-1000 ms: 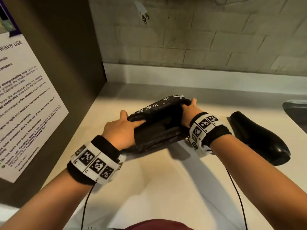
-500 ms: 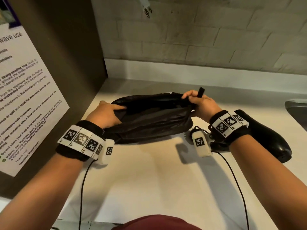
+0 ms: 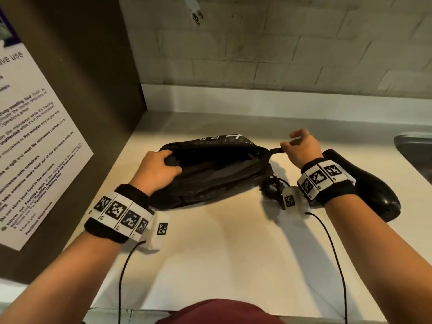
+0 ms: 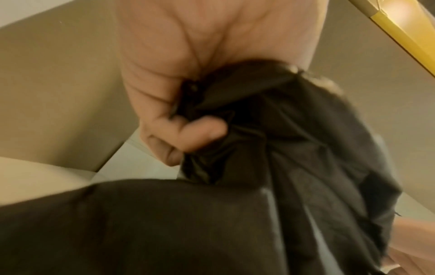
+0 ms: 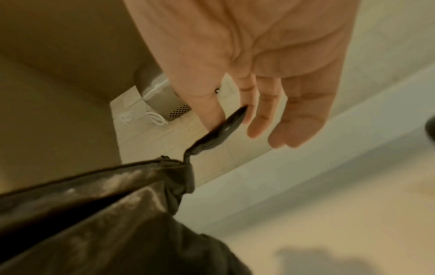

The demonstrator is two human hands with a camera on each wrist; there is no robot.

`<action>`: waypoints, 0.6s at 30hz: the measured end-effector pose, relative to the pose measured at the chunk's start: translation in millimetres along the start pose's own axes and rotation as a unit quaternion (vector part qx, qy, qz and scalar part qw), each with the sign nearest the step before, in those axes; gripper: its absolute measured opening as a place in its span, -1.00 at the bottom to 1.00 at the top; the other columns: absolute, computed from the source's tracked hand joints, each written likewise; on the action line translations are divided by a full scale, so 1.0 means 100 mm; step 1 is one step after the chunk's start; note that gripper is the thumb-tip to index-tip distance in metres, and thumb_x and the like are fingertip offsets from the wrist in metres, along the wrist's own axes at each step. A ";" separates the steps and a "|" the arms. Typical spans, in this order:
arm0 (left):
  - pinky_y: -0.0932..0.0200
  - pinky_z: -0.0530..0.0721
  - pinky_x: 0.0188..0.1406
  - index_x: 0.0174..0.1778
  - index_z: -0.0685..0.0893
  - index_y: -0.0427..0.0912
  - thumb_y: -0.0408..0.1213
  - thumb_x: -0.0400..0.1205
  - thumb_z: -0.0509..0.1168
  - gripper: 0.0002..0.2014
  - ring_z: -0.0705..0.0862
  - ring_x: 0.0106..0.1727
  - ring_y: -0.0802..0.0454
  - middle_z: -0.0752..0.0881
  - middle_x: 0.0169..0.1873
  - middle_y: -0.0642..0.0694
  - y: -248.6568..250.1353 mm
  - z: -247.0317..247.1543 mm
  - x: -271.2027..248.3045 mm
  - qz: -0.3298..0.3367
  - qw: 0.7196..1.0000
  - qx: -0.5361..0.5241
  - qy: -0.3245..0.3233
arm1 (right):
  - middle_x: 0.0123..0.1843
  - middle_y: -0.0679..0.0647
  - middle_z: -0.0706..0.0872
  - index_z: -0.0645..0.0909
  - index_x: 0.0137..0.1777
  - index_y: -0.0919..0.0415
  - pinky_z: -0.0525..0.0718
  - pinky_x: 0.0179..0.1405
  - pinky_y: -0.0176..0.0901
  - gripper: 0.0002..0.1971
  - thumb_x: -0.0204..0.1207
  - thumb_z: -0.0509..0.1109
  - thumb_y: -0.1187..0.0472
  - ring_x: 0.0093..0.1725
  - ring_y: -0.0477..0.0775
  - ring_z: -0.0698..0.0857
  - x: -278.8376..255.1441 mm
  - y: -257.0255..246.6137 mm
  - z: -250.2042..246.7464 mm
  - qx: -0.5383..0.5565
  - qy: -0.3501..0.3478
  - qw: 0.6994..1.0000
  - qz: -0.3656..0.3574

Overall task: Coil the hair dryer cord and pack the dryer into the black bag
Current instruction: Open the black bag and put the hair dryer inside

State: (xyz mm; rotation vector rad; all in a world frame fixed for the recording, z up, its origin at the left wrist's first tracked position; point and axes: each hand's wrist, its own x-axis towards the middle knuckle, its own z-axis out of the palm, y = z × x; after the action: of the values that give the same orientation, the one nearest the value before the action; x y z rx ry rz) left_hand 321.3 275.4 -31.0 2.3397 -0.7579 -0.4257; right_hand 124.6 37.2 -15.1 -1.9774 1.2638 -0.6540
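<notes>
Your black bag is a soft, glossy pouch with white print along its far edge, held stretched lengthwise just above the counter, its top opening gaping and its fabric creased. A black pull tab projects from its right end. Your hair dryer, glossy black, lies on its side right of the bag, with its coiled cord between them.

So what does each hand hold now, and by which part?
Left hand grips the black bag by its left end; right hand pinches its zipper pull.
</notes>
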 end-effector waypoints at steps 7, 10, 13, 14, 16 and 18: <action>-0.03 0.52 0.35 0.40 0.53 -0.18 -0.21 0.47 0.34 -0.47 0.56 0.29 -0.30 0.54 0.33 -0.34 0.23 0.18 -0.07 -0.034 0.999 -0.033 0.022 | 0.16 0.25 0.69 0.54 0.22 0.24 0.61 0.13 0.02 -0.62 0.55 0.23 -0.01 0.10 0.22 0.66 -0.46 0.25 -0.20 -0.270 -0.124 0.953 0.050; -0.08 0.47 0.42 0.45 0.46 -0.11 -0.18 0.48 0.35 -0.43 0.54 0.31 -0.32 0.45 0.39 -0.33 0.35 0.29 -0.14 -0.039 0.998 -0.038 0.015 | 0.17 0.16 0.68 0.50 0.24 0.14 0.60 0.04 0.01 -0.49 0.51 0.13 -0.23 0.12 0.18 0.65 -0.61 0.39 -0.16 -0.354 -0.159 0.916 0.102; -0.03 0.42 0.47 0.43 0.48 -0.05 -0.19 0.50 0.36 -0.47 0.51 0.34 -0.28 0.34 0.42 -0.29 0.46 0.38 -0.22 -0.028 0.998 -0.060 0.011 | 0.09 0.11 0.71 0.53 0.19 0.09 0.63 0.11 0.02 -0.40 0.48 -0.04 -0.35 0.07 0.16 0.66 -0.68 0.44 -0.16 -0.416 -0.170 0.886 0.114; -0.01 0.39 0.48 0.43 0.48 -0.06 -0.19 0.51 0.35 -0.48 0.49 0.36 -0.27 0.31 0.43 -0.29 0.50 0.40 -0.24 -0.022 0.998 -0.060 0.009 | 0.08 0.12 0.71 0.52 0.19 0.09 0.65 0.13 0.05 -0.37 0.47 -0.06 -0.37 0.07 0.16 0.66 -0.70 0.46 -0.17 -0.419 -0.171 0.884 0.116; 0.05 0.33 0.48 0.45 0.46 -0.08 -0.20 0.53 0.35 -0.47 0.42 0.41 -0.26 0.27 0.45 -0.29 0.55 0.44 -0.30 -0.016 0.998 -0.063 0.001 | 0.13 0.16 0.69 0.48 0.26 0.11 0.66 0.14 0.08 -0.33 0.45 -0.06 -0.39 0.11 0.19 0.66 -0.72 0.47 -0.16 -0.404 -0.173 0.890 0.123; 0.08 0.32 0.47 0.47 0.42 -0.10 -0.23 0.53 0.36 -0.44 0.38 0.43 -0.27 0.23 0.45 -0.31 0.62 0.47 -0.34 -0.012 0.998 -0.069 -0.008 | 0.24 0.18 0.66 0.41 0.36 0.13 0.64 0.18 0.10 -0.28 0.44 -0.07 -0.41 0.19 0.21 0.63 -0.75 0.48 -0.17 -0.392 -0.175 0.894 0.127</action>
State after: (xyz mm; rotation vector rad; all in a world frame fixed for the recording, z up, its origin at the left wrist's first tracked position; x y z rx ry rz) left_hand 246.8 235.3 -22.4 2.2208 -0.6865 -0.4917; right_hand 55.2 87.6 -45.3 -2.3253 1.6601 0.4150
